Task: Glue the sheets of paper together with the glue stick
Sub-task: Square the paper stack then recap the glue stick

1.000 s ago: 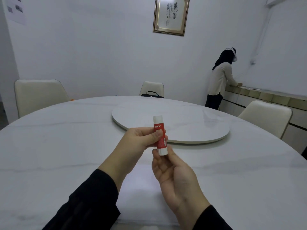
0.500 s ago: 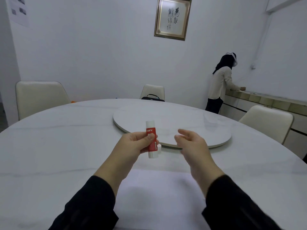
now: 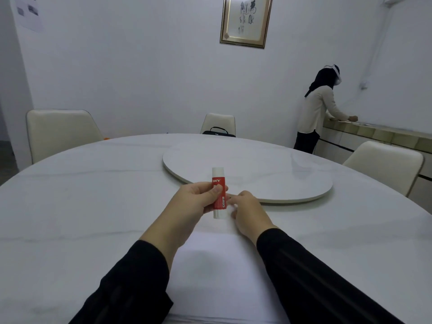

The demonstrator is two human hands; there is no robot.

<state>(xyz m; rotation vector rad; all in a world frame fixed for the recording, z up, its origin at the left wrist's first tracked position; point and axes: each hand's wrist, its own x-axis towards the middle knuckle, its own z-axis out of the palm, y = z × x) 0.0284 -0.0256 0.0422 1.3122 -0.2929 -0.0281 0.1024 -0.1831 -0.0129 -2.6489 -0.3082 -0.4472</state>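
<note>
Left grip [image 3: 194,202] pinches glue stick [image 3: 219,192] around its red label, thumb in front, stick upright, white cap on top, white base below the fingers. Right grip [image 3: 247,212] loosely curled just beside the stick's lower end, fingertips [image 3: 231,201] near or touching the label edge; cannot tell if it actually clamps anything. Then big to small: round white marble surface [image 3: 70,206] fills the view; round white turntable [image 3: 268,174] sits at its middle, beyond the hands. White sheets of paper [image 3: 210,277] lie flat on the surface at the near edge, between and under the black sleeves [image 3: 304,277], below the held stick; sheet count not readable. Cream chairs [image 3: 58,132] stand around the far side, one with a dark bag [image 3: 218,133] on it. Another person [image 3: 318,111] stands at a wall counter on the right, back turned. Framed calligraphy [image 3: 245,19] hangs on the white wall.
</note>
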